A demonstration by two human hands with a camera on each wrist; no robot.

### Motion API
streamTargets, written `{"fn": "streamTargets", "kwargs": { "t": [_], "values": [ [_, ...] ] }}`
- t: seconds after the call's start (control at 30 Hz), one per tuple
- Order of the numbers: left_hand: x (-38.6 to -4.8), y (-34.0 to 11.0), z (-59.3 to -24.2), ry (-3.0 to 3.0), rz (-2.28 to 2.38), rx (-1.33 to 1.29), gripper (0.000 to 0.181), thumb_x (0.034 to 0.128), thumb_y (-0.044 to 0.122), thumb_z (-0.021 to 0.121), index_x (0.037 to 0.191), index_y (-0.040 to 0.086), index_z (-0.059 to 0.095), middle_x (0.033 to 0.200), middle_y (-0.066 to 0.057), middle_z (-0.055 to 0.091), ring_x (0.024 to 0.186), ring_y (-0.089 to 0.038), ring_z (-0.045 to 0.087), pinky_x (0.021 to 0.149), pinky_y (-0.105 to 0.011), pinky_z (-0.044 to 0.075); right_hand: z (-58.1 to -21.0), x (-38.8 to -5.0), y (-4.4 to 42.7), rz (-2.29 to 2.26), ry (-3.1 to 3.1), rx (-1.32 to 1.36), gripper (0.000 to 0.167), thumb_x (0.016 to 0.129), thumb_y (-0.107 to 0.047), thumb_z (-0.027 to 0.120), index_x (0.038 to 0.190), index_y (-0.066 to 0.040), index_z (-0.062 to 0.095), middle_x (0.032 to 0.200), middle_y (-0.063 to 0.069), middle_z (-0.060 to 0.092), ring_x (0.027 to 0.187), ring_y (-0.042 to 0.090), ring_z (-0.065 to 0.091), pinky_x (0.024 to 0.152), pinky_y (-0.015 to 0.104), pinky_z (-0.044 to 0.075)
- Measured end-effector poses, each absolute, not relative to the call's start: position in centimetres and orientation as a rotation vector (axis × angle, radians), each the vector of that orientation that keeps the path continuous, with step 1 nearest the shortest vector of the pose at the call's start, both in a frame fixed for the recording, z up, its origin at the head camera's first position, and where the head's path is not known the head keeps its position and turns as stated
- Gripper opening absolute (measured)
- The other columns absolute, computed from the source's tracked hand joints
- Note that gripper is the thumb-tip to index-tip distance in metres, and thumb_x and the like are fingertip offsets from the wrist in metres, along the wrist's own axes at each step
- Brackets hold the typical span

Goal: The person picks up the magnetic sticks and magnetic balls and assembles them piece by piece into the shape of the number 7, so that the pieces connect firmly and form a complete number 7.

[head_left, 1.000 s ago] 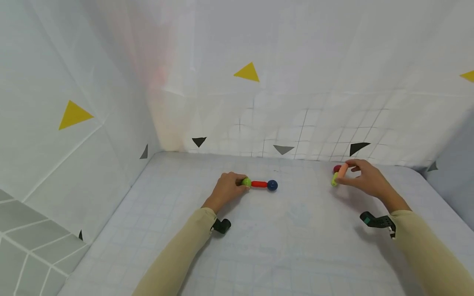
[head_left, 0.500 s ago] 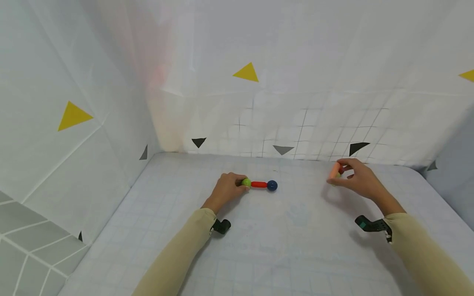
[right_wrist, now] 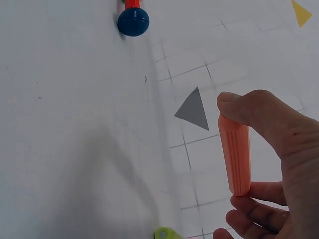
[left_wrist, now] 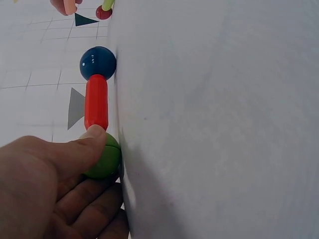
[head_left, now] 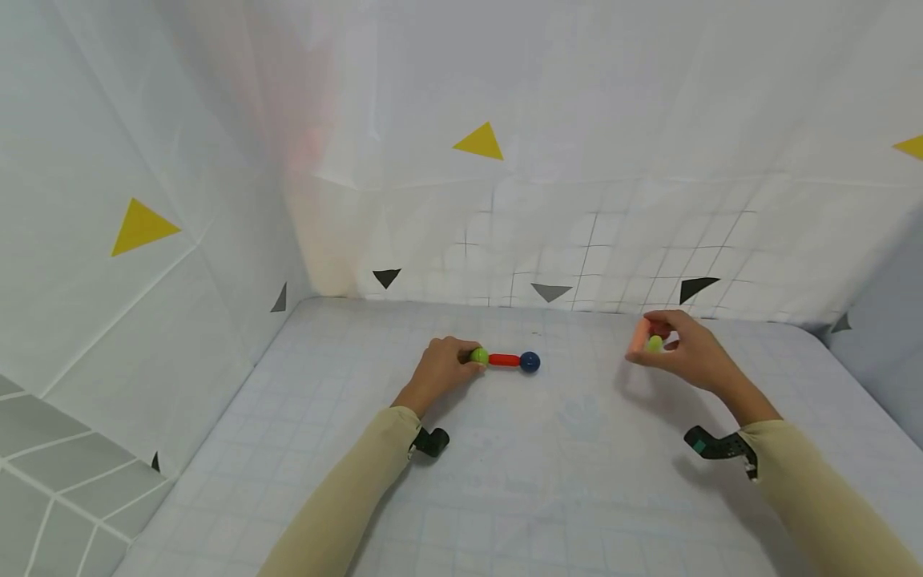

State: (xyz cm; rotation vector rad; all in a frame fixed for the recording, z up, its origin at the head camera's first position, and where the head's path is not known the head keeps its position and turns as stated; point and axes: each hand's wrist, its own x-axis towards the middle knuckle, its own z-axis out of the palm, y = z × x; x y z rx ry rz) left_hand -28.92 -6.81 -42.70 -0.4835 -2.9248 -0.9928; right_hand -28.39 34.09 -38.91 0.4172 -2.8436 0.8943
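My left hand (head_left: 441, 369) pinches a green ball (left_wrist: 107, 158) between thumb and fingers at the table's left-middle. A red rod (head_left: 504, 360) joins that ball to a dark blue ball (head_left: 530, 362), the three lying in a line. Farther right, my right hand (head_left: 695, 357) holds an orange ridged rod (right_wrist: 236, 157) by its two ends, thumb on one and fingers at the other. The rod is raised above the table, its shadow below. Behind it a yellow-green rod (head_left: 654, 344) shows partly, and a dark red ball (left_wrist: 103, 12) touches it in the left wrist view.
White cloth walls with yellow, black and grey triangles surround the table (head_left: 562, 481). The back wall (head_left: 606, 240) rises close behind both hands. A dark camera mount (head_left: 433, 442) sits on the left wrist, another camera mount (head_left: 714, 443) on the right.
My right hand has moved left with the orange rod, away from the yellow-green rod and dark red ball, which stayed on the table. The left hand has stayed on the green ball.
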Motion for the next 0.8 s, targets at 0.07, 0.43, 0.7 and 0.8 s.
{"fn": "streamTargets", "kwargs": {
  "t": [0.07, 0.43, 0.7, 0.8],
  "values": [
    [-28.9, -6.8, -42.7, -2.926, -0.996, -0.483, 0.035, 0.0943, 0.021, 0.081, 0.128, 0.011, 0.076, 0.112, -0.002, 0.074, 0.097, -0.017, 0.06, 0.09, -0.035, 0.053, -38.9, -28.3, 33.9, 0.897, -2.842, 0.423, 0.089, 0.086, -0.044, 0.087, 0.145, 0.008, 0.046, 0.124, 0.023, 0.055, 0.109, 0.039, 0.051, 0.085, 0.05, 0.05],
    [-28.9, -6.8, -42.7, -2.932, -0.989, -0.489, 0.036, 0.0948, 0.02, 0.08, 0.129, 0.011, 0.075, 0.115, -0.003, 0.074, 0.099, -0.018, 0.061, 0.092, -0.036, 0.053, -39.1, -27.6, 33.1, 0.93, -2.835, 0.449, 0.087, 0.087, -0.043, 0.086, 0.146, 0.007, 0.046, 0.13, 0.027, 0.054, 0.112, 0.044, 0.052, 0.087, 0.056, 0.052],
    [-28.8, -6.8, -42.7, -2.934, -0.995, -0.485, 0.036, 0.0948, 0.021, 0.08, 0.13, 0.011, 0.075, 0.116, -0.003, 0.074, 0.1, -0.017, 0.061, 0.093, -0.036, 0.053, -39.1, -27.2, 32.6, 0.95, -2.799, 0.491, 0.084, 0.087, -0.039, 0.087, 0.145, 0.007, 0.047, 0.134, 0.025, 0.054, 0.118, 0.043, 0.052, 0.091, 0.057, 0.05],
    [-28.8, -6.8, -42.7, -2.938, -1.002, -0.477, 0.037, 0.0948, 0.021, 0.08, 0.13, 0.011, 0.075, 0.117, -0.004, 0.074, 0.101, -0.018, 0.061, 0.094, -0.036, 0.053, -39.1, -27.0, 32.4, 0.97, -2.789, 0.5, 0.083, 0.087, -0.038, 0.088, 0.145, 0.007, 0.048, 0.136, 0.024, 0.054, 0.12, 0.043, 0.051, 0.092, 0.058, 0.05]
  ]
}}
